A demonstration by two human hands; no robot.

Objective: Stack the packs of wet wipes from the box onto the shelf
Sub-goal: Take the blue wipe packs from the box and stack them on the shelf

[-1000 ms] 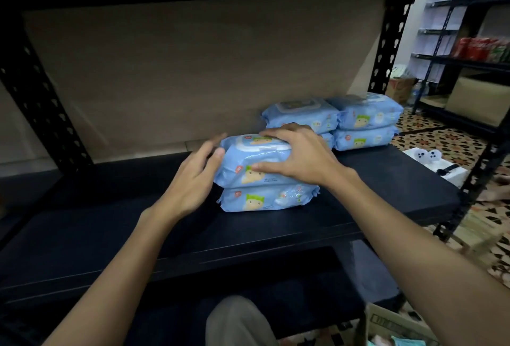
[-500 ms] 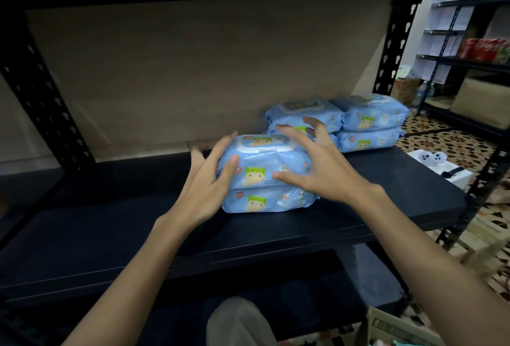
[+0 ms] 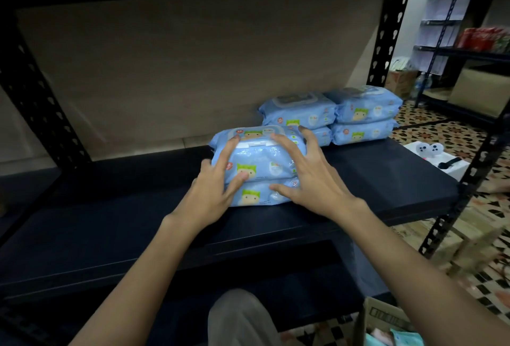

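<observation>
Two blue packs of wet wipes sit stacked near the middle of the black shelf (image 3: 110, 224): a top pack (image 3: 265, 160) on a lower pack (image 3: 256, 198). My left hand (image 3: 218, 182) rests on the stack's front left, fingers spread over the top pack, thumb at the seam. My right hand (image 3: 306, 177) lies splayed on the front right, touching both packs. Neither hand grips. Behind stand two more two-high stacks (image 3: 300, 111) (image 3: 364, 105) against the back wall. The cardboard box (image 3: 386, 315) shows at the bottom right, with a pack (image 3: 400, 338) inside.
Perforated black posts (image 3: 386, 42) frame the shelf, and a board closes its back. A white box (image 3: 438, 160) lies on the patterned floor to the right. Another rack (image 3: 469, 50) holds red goods. My knee (image 3: 240, 318) is under the shelf edge.
Both hands slid from the sides of the stack to its front and top, with fingers spread. The top pack now sits squarer on the lower one.
</observation>
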